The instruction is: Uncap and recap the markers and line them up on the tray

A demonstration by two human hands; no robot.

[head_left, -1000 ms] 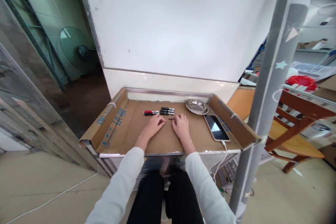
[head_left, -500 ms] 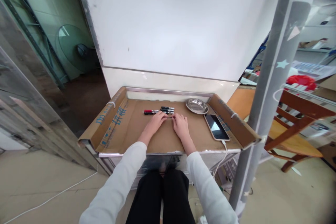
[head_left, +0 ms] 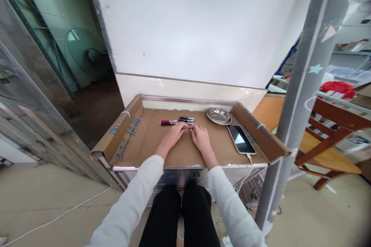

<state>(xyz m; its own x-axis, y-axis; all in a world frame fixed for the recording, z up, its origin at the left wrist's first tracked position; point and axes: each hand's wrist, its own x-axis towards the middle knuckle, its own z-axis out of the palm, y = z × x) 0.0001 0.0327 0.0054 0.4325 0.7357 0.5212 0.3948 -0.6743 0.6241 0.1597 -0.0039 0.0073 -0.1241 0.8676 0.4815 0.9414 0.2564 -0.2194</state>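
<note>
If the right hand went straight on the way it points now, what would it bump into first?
Probably the black pens, just beyond the right hand, though the left hand is close beside that line and depth is unclear.

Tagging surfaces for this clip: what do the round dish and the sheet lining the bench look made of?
Dish: probably polished stainless steel, given its silvery, mirror-like glints.
Lining sheet: apparently cardboard, matt brown, with creases and blue printing.

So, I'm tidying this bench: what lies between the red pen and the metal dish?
The black pens, then a bare stretch of cardboard up to the metal dish, as the head view shows.
</note>
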